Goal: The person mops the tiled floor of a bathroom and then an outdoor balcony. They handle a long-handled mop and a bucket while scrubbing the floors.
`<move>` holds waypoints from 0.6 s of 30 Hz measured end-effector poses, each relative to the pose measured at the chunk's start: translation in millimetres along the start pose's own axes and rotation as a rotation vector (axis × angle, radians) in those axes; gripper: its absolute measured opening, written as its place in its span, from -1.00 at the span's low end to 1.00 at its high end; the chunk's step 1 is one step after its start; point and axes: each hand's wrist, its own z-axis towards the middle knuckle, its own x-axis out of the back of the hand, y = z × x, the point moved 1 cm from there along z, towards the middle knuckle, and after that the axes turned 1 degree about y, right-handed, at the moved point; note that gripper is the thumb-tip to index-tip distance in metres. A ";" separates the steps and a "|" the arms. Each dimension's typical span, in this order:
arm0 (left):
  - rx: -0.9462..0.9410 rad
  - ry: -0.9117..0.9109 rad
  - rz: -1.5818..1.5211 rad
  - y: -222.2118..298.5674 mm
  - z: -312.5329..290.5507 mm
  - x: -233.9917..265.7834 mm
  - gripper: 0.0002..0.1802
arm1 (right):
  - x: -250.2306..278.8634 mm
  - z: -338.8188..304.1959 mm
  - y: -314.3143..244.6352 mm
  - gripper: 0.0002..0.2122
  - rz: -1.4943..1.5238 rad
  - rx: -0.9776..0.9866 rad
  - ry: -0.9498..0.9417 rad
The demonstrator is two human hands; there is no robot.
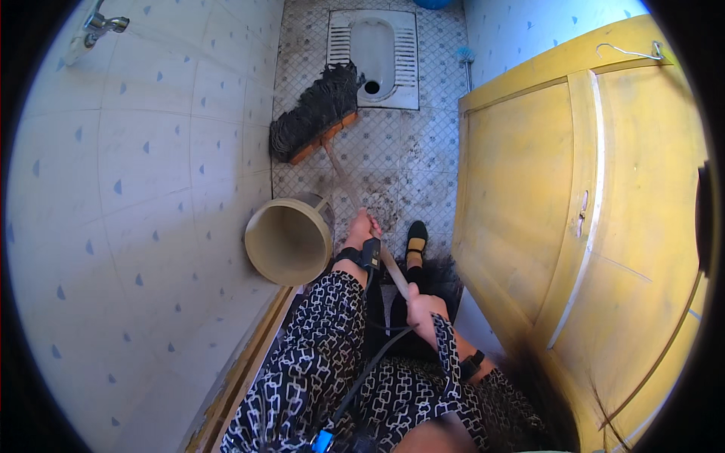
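On the smudged floor (434, 151), press the mop head (313, 113) evenly, at the near-left edge of the squat toilet (374, 45); swing clear of the bucket (291, 238), farther back from the toilet. Gripping the handle (393, 270) with left hand (362, 226) nearer the toilet, right hand (428, 315) farther off; best to steer with left, push with right.

No readable text. Pale patch (375, 264) on black wrist device (369, 251), just behind left fingers (365, 220): too small to read.
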 end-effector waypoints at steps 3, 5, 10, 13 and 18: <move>0.084 -0.027 -0.097 -28.6 -25.6 -27.9 -0.58 | -43.0 -31.8 60.1 -0.71 0.180 -0.026 -0.004; 0.050 -0.031 -0.086 -32.7 -60.8 -46.7 -0.59 | -47.4 -48.0 80.2 -0.61 0.155 0.043 0.125; -0.021 -0.133 -0.159 -8.2 -97.6 -66.6 -0.57 | -25.7 -48.7 90.4 -0.50 0.034 0.304 0.399; -0.077 -0.257 -0.268 -1.4 -111.4 -78.8 -0.56 | -15.2 -41.6 97.3 -0.55 -0.183 0.332 0.509; -0.075 -0.551 -0.501 -5.4 -119.8 -78.5 -0.56 | 34.2 -53.3 94.4 -0.54 -0.329 0.328 0.475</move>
